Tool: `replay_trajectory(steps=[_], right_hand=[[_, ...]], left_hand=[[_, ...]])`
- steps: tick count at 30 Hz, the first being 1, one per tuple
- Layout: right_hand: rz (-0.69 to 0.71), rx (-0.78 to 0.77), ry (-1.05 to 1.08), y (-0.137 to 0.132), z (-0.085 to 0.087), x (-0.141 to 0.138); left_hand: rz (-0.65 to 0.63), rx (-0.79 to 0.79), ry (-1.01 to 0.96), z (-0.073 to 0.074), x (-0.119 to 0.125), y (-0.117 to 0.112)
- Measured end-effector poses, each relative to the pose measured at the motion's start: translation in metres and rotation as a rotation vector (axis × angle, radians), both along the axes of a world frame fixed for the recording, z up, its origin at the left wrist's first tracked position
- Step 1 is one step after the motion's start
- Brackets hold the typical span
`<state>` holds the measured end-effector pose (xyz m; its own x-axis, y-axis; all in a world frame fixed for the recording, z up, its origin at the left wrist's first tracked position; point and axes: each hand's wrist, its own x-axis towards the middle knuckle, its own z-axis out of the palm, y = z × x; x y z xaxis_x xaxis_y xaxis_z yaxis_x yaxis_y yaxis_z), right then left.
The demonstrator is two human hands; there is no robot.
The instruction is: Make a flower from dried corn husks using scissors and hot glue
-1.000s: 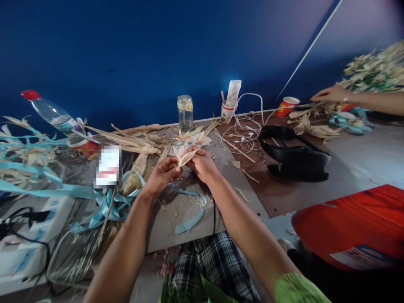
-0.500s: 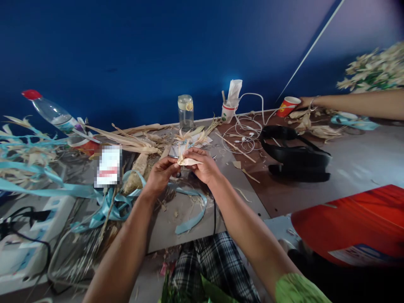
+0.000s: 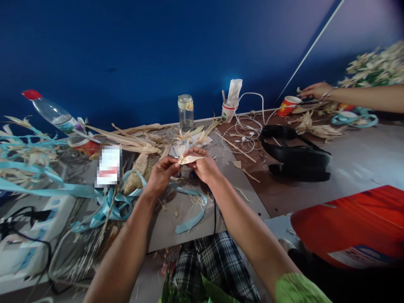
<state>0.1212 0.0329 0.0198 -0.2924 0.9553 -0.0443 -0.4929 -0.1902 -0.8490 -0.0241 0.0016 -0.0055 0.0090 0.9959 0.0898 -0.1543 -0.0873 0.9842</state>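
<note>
Above the middle of the table, both hands pinch a pale piece of dried corn husk [image 3: 191, 159]. My left hand [image 3: 162, 171] grips its gathered left end between thumb and fingers. My right hand [image 3: 205, 165] holds the husk from behind, its fingers curled over it and partly hidden. Just beyond my hands lies a spread husk flower [image 3: 189, 136] on white paper. Part of a dark metal tool shows behind my fingers, too covered to name. A loose light-blue ribbon [image 3: 193, 223] curves across the table below my hands.
A phone [image 3: 107, 166], a tilted bottle [image 3: 52, 113] and a power strip [image 3: 41, 235] are on the left. Behind stand a clear bottle [image 3: 185, 112] and a paper cup [image 3: 228, 111]. Right are earphones, a black headset [image 3: 295, 155], a red chair [image 3: 350, 223] and another person's hand [image 3: 317, 90].
The husk in my hands has tipped slightly, and my right fingers have shifted a little. The other person's hand has lifted away from beside the red cup, holding something small.
</note>
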Motion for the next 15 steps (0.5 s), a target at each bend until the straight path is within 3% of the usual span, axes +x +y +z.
replay_trajectory(steps=[9,15], right_hand=[[0.133,-0.096,0.095,0.0011,-0.0001,0.0034],[0.145,-0.047,0.060,0.0010,-0.0038,0.0025]], left_hand=[[-0.012,0.007,-0.010,0.0016,0.0003,-0.0029],[-0.021,0.026,-0.048,-0.0010,-0.0012,-0.0016]])
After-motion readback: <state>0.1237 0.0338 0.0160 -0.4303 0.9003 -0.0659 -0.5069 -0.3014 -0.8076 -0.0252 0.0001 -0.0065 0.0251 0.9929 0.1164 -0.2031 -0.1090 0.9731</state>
